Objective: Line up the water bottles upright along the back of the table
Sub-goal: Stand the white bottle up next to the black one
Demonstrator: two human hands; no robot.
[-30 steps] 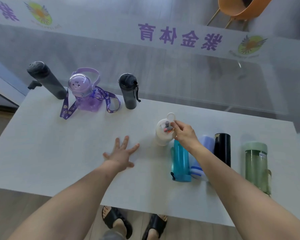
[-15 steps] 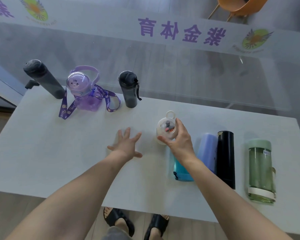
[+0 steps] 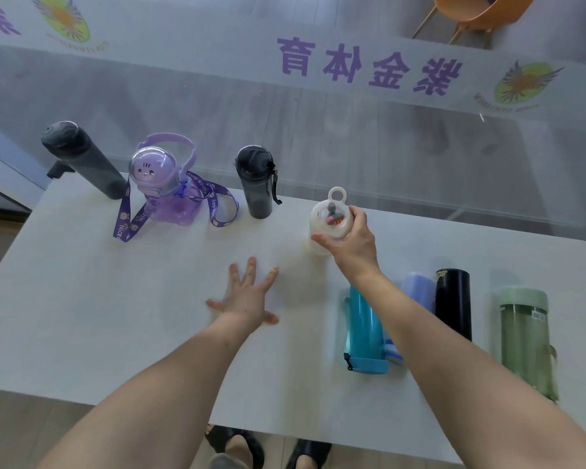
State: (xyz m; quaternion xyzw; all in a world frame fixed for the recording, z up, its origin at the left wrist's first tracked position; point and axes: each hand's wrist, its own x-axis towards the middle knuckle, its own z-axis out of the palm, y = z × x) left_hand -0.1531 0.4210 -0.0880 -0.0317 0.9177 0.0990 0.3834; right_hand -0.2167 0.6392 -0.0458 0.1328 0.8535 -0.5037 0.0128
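Our right hand (image 3: 352, 243) curls its fingers round the top of the white bottle (image 3: 330, 220), which is upright near the back of the table (image 3: 115, 316), well right of the small black bottle (image 3: 254, 182). We cannot tell whether its base is down. Our left hand (image 3: 247, 296) is spread flat at the tabletop, holding nothing. Gripped so high, the white bottle could tip if we let go before it sits square, and with the back edge near, a topple might carry it off. The teal bottle (image 3: 364, 330), lavender bottle (image 3: 416, 289), black flask (image 3: 452, 302) and green bottle (image 3: 525, 340) lie on their sides by our right forearm; a careless sweep could set them rolling
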